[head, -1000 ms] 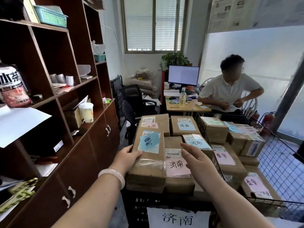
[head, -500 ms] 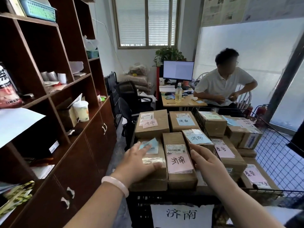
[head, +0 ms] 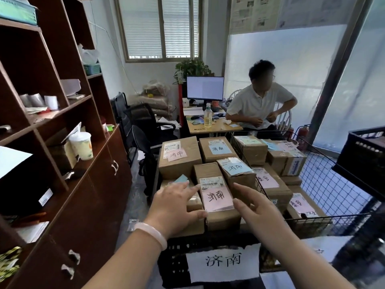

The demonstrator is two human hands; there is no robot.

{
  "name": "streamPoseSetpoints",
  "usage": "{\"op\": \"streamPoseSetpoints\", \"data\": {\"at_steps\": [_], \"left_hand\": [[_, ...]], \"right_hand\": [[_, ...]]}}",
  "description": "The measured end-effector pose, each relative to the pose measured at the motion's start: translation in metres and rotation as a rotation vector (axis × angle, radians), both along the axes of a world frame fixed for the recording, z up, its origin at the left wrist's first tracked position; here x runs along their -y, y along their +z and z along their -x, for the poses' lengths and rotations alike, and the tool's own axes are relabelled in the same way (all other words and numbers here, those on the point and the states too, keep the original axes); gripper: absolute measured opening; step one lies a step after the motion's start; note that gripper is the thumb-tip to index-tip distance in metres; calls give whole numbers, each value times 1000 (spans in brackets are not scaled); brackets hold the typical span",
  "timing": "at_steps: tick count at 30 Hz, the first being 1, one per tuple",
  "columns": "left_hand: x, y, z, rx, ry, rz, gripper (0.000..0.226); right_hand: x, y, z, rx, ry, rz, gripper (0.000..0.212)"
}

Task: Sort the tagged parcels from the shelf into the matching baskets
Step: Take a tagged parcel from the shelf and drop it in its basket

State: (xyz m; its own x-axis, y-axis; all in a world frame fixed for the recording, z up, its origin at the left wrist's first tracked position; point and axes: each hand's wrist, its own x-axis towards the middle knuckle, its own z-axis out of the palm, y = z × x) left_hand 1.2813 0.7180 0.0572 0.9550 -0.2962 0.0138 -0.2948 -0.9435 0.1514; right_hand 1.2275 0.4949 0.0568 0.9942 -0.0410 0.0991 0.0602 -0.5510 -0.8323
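The left hand (head: 177, 207) lies flat with its fingers straight and spread on a brown cardboard parcel with a pale blue tag (head: 194, 203), gripping nothing. That parcel sits front-left in the black plastic crate (head: 177, 259), against a pink-tagged cardboard parcel (head: 217, 197). The right hand (head: 257, 207) is spread open and empty just beside the pink-tagged one.

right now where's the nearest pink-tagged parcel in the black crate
In the head view the pink-tagged parcel lies low at centre, in the front row of the black crate, between the left hand and the right hand.
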Motion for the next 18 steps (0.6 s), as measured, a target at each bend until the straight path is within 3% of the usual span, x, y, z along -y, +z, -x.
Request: {"op": "streamPoseSetpoints", "data": {"at_steps": [5, 10, 18], "left_hand": [[58, 2, 16, 228, -175, 50, 77], [138, -5, 40, 253, -409, 102, 77], [272, -16, 117, 275, -832, 213, 77]], "right_hand": [[29, -1, 40, 75, -129, 341, 65], [79, -15, 103, -13, -359, 636, 85], [161, -19, 225, -44, -759, 726, 91]]}}
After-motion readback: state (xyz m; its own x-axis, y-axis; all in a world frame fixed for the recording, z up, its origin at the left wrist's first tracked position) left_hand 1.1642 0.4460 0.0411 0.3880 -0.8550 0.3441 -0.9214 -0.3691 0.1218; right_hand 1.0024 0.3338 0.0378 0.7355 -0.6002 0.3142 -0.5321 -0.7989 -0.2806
